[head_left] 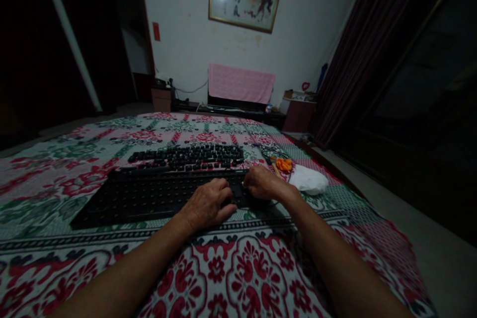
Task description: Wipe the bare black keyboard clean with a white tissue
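Observation:
A black keyboard (149, 194) with its keycaps off lies on the patterned cloth, rows of small yellowish stubs showing across it. My left hand (210, 201) is bent over its right part, thumb at the near edge and fingers on top, holding it. At the keyboard's right end, my right hand (263, 184) is closed in a pinch, and a tiny pale spot shows by the fingertips; what it pinches is too small to name. Loose black keycaps (194, 155) lie in rows just behind the keyboard.
Right of my hands are a white cloth or bag (309, 180), an orange flower-like object (283, 164) and a dark coiled cable (274, 151). The patterned cloth (253, 268) covers the bed-like surface. Beyond it, a pink towel (240, 83) hangs near the wall.

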`<control>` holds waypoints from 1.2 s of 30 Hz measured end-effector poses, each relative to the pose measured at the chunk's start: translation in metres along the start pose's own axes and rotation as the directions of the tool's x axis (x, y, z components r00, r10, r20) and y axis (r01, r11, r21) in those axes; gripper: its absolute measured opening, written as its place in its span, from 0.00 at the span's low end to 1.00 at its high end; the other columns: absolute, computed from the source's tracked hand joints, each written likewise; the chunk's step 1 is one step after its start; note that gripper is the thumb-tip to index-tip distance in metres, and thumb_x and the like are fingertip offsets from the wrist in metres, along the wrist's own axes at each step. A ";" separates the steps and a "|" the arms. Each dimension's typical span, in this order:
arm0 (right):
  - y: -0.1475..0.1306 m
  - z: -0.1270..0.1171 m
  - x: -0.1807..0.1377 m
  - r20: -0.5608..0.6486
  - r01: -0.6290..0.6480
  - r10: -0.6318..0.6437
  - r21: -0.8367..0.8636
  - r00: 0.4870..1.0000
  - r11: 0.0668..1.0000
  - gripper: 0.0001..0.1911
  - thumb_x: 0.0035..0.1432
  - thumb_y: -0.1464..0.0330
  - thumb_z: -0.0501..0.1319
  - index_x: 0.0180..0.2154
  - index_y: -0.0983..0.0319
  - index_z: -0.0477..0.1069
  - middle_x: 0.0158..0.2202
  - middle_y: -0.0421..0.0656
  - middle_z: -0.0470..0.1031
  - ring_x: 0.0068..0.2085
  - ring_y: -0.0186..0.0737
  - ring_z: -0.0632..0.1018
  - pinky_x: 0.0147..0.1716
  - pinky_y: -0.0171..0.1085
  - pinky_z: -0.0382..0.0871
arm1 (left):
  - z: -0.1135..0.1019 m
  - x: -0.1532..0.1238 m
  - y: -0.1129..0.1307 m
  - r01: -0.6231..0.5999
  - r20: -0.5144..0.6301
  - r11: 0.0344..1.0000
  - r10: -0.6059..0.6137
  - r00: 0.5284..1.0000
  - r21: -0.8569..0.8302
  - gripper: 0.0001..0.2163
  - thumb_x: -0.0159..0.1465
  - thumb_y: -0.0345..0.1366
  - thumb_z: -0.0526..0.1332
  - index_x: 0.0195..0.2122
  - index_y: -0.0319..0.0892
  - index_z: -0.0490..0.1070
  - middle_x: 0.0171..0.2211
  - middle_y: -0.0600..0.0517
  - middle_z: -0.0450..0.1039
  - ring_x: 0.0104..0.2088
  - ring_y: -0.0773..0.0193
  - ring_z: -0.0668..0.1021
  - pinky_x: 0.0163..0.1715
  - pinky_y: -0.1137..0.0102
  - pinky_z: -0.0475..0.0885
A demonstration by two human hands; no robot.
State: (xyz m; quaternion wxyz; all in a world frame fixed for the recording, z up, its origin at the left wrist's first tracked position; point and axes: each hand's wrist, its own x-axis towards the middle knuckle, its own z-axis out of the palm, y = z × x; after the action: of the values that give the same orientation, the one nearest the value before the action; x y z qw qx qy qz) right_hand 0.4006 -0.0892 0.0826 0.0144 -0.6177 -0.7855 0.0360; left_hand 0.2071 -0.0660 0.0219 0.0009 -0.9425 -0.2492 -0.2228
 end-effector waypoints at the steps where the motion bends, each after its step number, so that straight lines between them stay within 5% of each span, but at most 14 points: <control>1: -0.001 0.000 0.000 0.007 0.003 -0.003 0.009 1.000 1.000 0.15 0.43 0.77 0.54 0.30 0.61 0.78 0.29 0.46 0.78 0.31 0.39 0.76 0.26 0.31 0.60 | 0.000 0.000 0.000 -0.001 -0.002 1.000 0.001 1.000 0.000 0.10 0.61 0.43 0.54 0.34 0.42 0.67 0.38 0.49 0.65 0.40 0.61 0.69 0.38 0.68 0.68; 8: 0.016 0.003 0.001 0.081 -0.021 0.005 0.191 0.997 0.981 0.11 0.46 0.73 0.57 0.29 0.63 0.77 0.24 0.42 0.76 0.25 0.33 0.71 0.22 0.29 0.57 | 0.000 0.001 0.000 0.002 -0.005 1.000 -0.002 1.000 -0.014 0.10 0.60 0.43 0.55 0.34 0.42 0.67 0.37 0.49 0.65 0.39 0.61 0.69 0.38 0.68 0.68; 14: 0.032 0.018 0.007 -0.223 -0.043 0.116 0.306 0.968 0.951 0.11 0.50 0.69 0.57 0.33 0.62 0.77 0.30 0.41 0.76 0.30 0.33 0.72 0.29 0.30 0.62 | -0.002 0.001 0.002 0.012 0.010 0.999 -0.012 1.000 -0.037 0.09 0.60 0.42 0.55 0.33 0.42 0.67 0.37 0.49 0.65 0.39 0.61 0.69 0.38 0.67 0.68; 19: 0.023 0.030 0.011 -0.289 0.004 0.068 0.242 0.955 0.970 0.11 0.48 0.72 0.56 0.31 0.62 0.77 0.30 0.42 0.77 0.32 0.35 0.73 0.31 0.30 0.63 | -0.001 0.001 0.001 0.016 0.002 0.998 -0.015 1.000 -0.062 0.08 0.60 0.42 0.56 0.33 0.42 0.67 0.36 0.49 0.66 0.38 0.61 0.69 0.37 0.67 0.67; 29: 0.024 0.029 0.015 -0.276 0.021 0.052 0.255 0.960 0.967 0.11 0.47 0.71 0.56 0.29 0.63 0.77 0.27 0.42 0.76 0.28 0.33 0.72 0.27 0.29 0.61 | -0.001 0.001 0.001 0.015 0.024 0.998 -0.014 1.000 -0.064 0.08 0.61 0.41 0.55 0.33 0.42 0.67 0.37 0.49 0.65 0.39 0.61 0.69 0.38 0.67 0.67; 36: 0.020 0.019 0.009 -0.137 0.023 0.018 0.289 0.990 0.957 0.12 0.46 0.72 0.56 0.29 0.66 0.77 0.25 0.42 0.75 0.25 0.31 0.70 0.24 0.29 0.58 | 0.001 0.001 0.000 0.002 0.002 0.998 -0.002 1.000 -0.069 0.08 0.61 0.41 0.55 0.33 0.42 0.67 0.38 0.49 0.65 0.39 0.61 0.68 0.38 0.67 0.67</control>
State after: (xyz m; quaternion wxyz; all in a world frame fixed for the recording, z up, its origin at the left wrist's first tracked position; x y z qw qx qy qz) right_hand 0.4167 -0.0768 0.0616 0.1591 -0.6090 -0.7695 0.1081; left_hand 0.2085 -0.0652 0.0212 -0.0320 -0.9419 -0.2424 -0.2305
